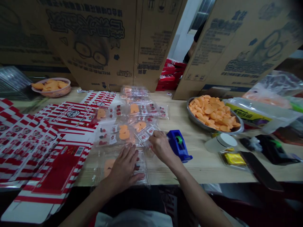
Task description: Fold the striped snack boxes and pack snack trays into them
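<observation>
My left hand (123, 167) lies flat with spread fingers on a clear plastic packet (123, 170) holding an orange crisp and small red pieces. My right hand (161, 146) pinches the edge of another clear packet (145, 140), just left of a blue tape dispenser (178, 145) with green-cored tape. Several more filled packets (139, 110) lie overlapping beyond my hands. To the left sit stacks of flat red-and-white striped cartons (71, 116). A steel bowl of orange crisps (214, 113) stands to the right.
Large printed cardboard sheets (94, 44) stand along the back of the wooden table (194, 167). A basket of crisps (51, 87) sits back left. A plastic bag (260, 113), a white cup (221, 142) and a yellow sachet (234, 159) lie right. A person (193, 47) stands beyond the gap.
</observation>
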Demonstrator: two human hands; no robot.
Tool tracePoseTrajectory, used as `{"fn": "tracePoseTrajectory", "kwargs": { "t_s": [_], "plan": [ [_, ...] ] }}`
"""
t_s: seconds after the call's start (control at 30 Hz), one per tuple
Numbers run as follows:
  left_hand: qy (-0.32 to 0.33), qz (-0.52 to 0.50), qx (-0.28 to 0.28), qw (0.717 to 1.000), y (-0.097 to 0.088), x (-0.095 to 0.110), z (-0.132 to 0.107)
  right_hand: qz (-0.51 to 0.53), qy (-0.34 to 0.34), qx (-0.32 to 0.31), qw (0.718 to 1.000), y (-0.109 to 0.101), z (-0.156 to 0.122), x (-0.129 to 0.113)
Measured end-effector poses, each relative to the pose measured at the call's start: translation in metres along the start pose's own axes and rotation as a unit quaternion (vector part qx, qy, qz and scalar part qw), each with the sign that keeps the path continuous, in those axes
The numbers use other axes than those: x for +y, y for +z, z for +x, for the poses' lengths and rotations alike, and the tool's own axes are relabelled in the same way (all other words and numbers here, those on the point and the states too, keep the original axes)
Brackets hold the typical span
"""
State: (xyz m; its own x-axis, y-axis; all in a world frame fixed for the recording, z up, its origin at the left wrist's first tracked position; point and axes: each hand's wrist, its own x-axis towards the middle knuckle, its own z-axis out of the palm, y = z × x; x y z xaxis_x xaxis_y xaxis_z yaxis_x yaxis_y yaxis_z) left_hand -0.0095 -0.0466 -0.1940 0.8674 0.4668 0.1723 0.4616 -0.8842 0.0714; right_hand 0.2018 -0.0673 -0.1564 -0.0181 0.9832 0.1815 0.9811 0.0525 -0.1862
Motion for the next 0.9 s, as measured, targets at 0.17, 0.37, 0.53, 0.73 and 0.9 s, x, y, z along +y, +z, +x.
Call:
{"fn": "tracePoseTrajectory", "kwargs": {
  "t_s": [0.17,0.37,0.53,0.73,0.9],
  "plan": [
    [0.023,-0.030,-0.057,0.998,0.015,0.015,0.047,-0.037,-0.019,-0.038,0.998,0.020,0.013,0.015],
    [0.031,-0.026,-0.060,0.997,0.029,0.015,0.045,-0.023,0.008,-0.007,1.000,0.013,0.016,0.041],
    [0.034,-0.032,-0.059,0.997,0.028,0.013,0.044,-0.033,0.016,-0.048,0.998,0.016,0.023,0.058],
    [0.046,-0.060,-0.042,0.996,0.019,0.011,0.046,0.007,-0.040,0.011,0.999,-0.004,0.045,0.041],
    [0.016,-0.062,0.003,0.998,0.009,0.005,0.031,0.068,-0.144,0.028,0.987,-0.009,0.091,-0.025]
  ]
}}
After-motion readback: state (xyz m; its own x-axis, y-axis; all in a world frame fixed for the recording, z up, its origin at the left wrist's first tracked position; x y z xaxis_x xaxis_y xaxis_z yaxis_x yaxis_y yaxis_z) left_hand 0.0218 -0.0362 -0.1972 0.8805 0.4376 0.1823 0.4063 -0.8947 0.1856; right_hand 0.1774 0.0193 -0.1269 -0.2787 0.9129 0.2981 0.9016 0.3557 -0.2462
